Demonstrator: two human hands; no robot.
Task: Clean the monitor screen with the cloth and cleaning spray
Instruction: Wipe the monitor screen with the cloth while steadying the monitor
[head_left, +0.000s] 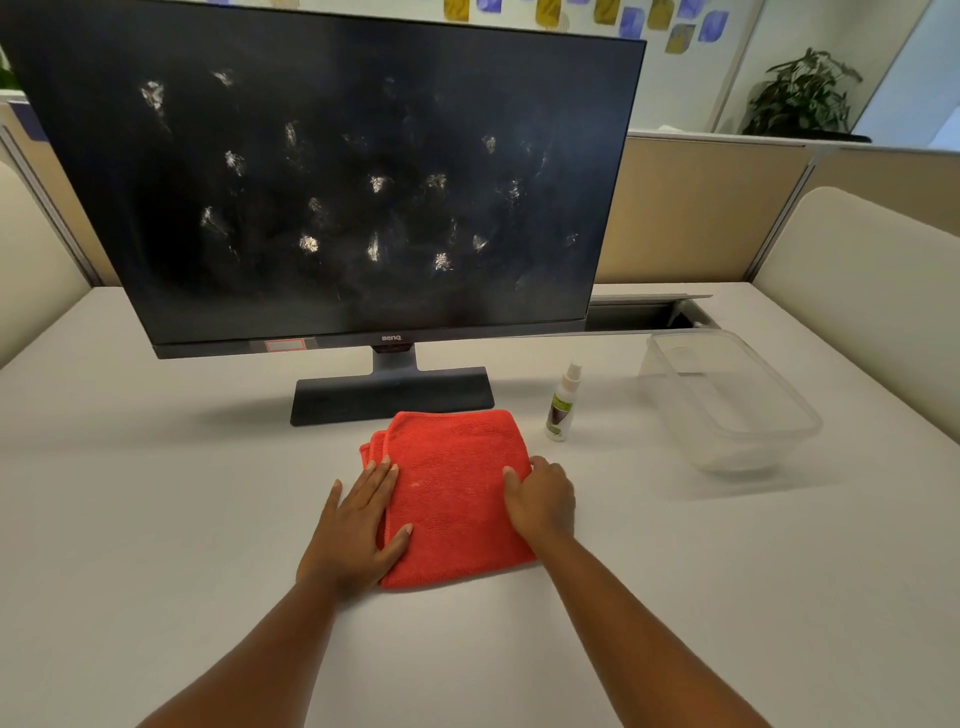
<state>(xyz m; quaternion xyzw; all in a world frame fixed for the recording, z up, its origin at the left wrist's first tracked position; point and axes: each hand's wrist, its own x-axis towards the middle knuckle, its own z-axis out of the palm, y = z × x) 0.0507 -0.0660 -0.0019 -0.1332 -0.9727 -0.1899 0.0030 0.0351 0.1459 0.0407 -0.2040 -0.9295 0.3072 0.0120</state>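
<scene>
A black monitor (332, 176) stands on the desk, its dark screen dotted with several white smudges. In front of its stand lies a folded red cloth (452, 493). My left hand (358, 530) rests flat on the cloth's left edge with fingers spread. My right hand (543, 501) curls around the cloth's right edge, thumb on top. A small white spray bottle (562, 405) with a green label stands upright just right of the cloth, untouched.
A clear plastic tub (727, 400) sits to the right of the bottle on the white desk (156, 519). An open cable hatch (649, 312) lies behind it. Beige partitions and a potted plant (802, 93) stand at the back.
</scene>
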